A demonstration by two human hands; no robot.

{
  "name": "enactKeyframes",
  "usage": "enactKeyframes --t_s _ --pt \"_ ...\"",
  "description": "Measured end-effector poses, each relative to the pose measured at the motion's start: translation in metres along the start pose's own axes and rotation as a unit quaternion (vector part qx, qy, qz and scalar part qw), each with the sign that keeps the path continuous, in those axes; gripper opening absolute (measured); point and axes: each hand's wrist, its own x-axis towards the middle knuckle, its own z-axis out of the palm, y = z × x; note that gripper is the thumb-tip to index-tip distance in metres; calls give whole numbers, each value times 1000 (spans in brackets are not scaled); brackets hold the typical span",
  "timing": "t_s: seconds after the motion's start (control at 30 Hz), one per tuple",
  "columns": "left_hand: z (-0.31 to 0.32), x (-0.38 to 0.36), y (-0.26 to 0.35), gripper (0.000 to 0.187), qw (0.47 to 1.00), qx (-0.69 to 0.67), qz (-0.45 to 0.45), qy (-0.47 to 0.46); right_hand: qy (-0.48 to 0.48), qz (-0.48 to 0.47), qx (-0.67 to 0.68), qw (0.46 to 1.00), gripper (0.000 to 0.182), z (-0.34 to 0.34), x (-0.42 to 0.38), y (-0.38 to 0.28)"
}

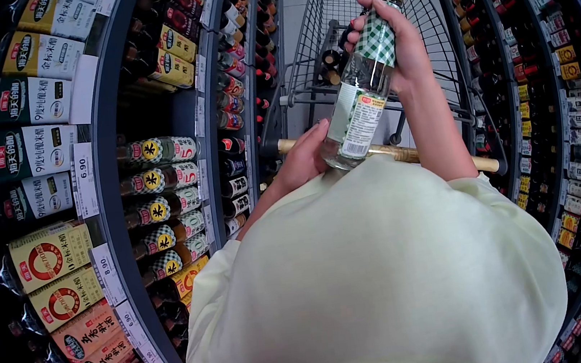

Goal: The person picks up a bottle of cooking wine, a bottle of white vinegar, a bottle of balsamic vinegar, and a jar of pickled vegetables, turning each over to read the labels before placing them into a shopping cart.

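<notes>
Shelf (104, 146) at 9 o'clock; at 1, the right hand's (408, 44) fingers clasp the bottle's (362, 111) neck; left hand's (302, 158) grip unclear. Likely heavy, breakable; support its base.

The right hand (400, 41) is raised with fingers curled, right forearm (441, 127) steep; the left hand (304, 154) sits lower, its fingers partly hidden.

1 head-worn camera looks forward and steeply down, close over the pale shirt (371, 280) and glass bottle (363, 78), toward the shopping cart (431, 28) farther off between supermarket shelves (101, 81).
</notes>
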Motion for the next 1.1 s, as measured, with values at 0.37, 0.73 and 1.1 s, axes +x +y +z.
enactKeyframes --t_s 0.37,0.73,1.1 --pt "26 -21 9 60 996 -36 57 -53 -107 -4 208 972 39 -13 6 1" --pt "28 -18 16 54 941 238 238 38 -14 18 170 985 46 -28 14 9" --pt "39 -11 14 68 906 333 240 102 -46 -45 189 980 49 -32 11 8"
